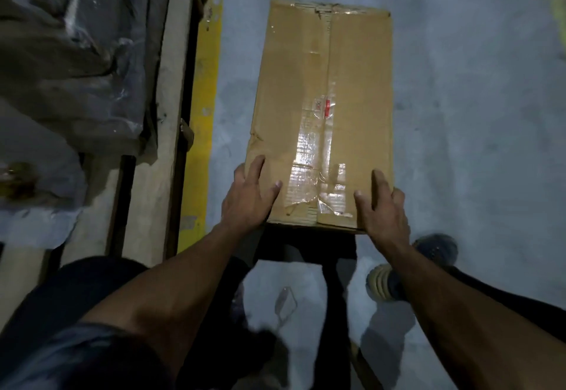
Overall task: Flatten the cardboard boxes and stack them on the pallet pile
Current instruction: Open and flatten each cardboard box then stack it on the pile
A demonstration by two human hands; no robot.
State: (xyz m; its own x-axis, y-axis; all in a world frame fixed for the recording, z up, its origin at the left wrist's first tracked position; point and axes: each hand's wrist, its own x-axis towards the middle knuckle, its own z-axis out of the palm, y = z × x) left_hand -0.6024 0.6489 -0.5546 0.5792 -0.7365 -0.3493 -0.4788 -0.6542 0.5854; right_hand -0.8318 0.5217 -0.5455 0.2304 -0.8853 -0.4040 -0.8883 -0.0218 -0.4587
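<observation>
Both bare forearms reach in from the near edge toward a cardboard box (324,108) that lies lengthwise above the grey floor (459,114). At its near left corner the left hand (248,196) grasps it, thumb on top and fingers over the side; the right hand (384,206) grasps the near right corner likewise. Clear tape (315,172) (crinkled, glossy) runs along the top seam. A yellow line (205,108) and a wooden pallet (159,132) lie left.
</observation>
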